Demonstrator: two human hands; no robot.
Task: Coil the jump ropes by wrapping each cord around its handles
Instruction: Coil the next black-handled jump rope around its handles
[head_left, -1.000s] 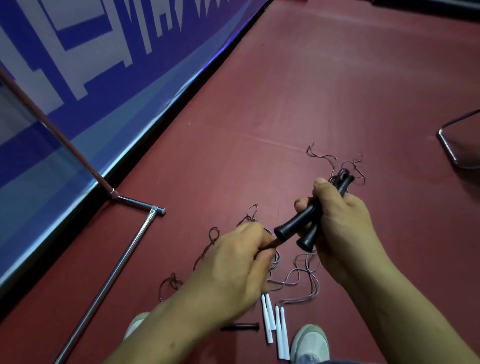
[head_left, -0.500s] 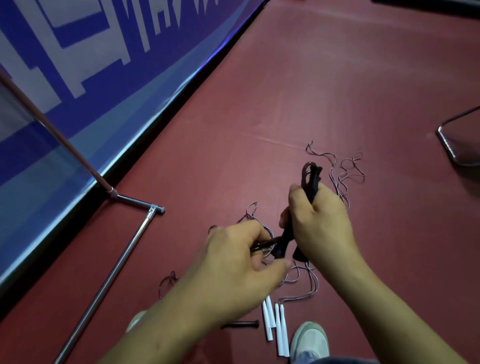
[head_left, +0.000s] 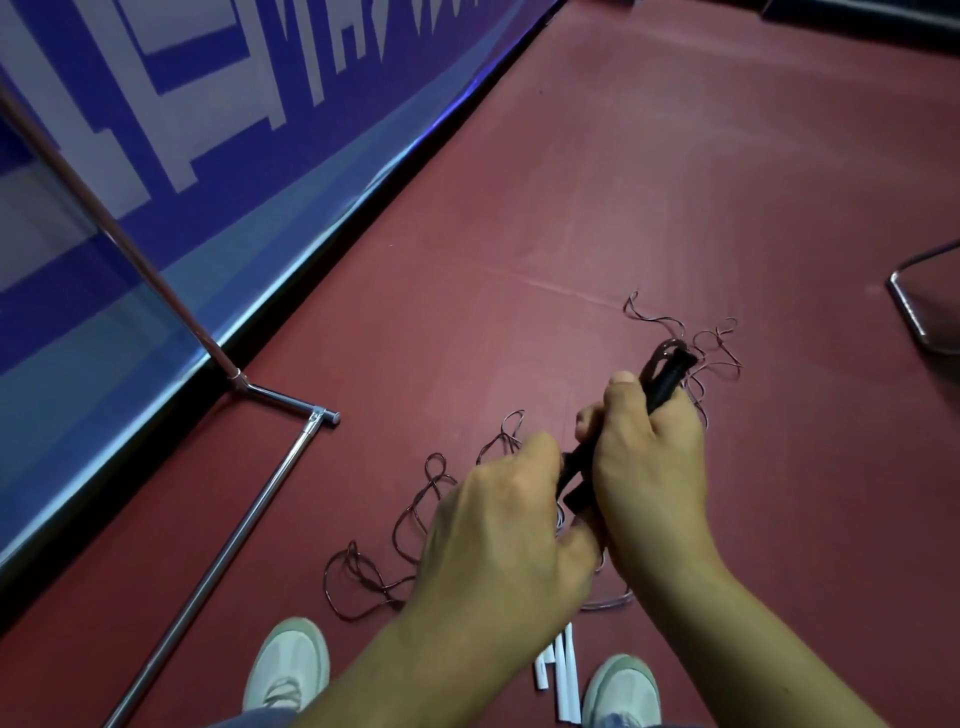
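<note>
My right hand (head_left: 652, 467) grips a pair of black jump-rope handles (head_left: 667, 376), held together and pointing up and away. A thin dark cord (head_left: 410, 519) trails from them in loose loops over the red floor, left of my hands and beyond the handle tips. My left hand (head_left: 498, 535) sits at the near ends of the handles with its fingers curled; what it pinches is hidden behind the hand. White jump-rope handles (head_left: 563, 675) lie on the floor between my shoes.
A chrome rack base (head_left: 234, 540) runs along the floor at left, with a slanted pole rising from its corner. A blue and white banner (head_left: 208, 130) lines the left wall. Another chrome frame (head_left: 909, 312) sits at the right edge. My shoes (head_left: 288, 665) are at the bottom.
My right hand has turned the black handles more upright and brought them closer. My left hand has moved in under their near ends. The view has tilted down, showing both shoes.
</note>
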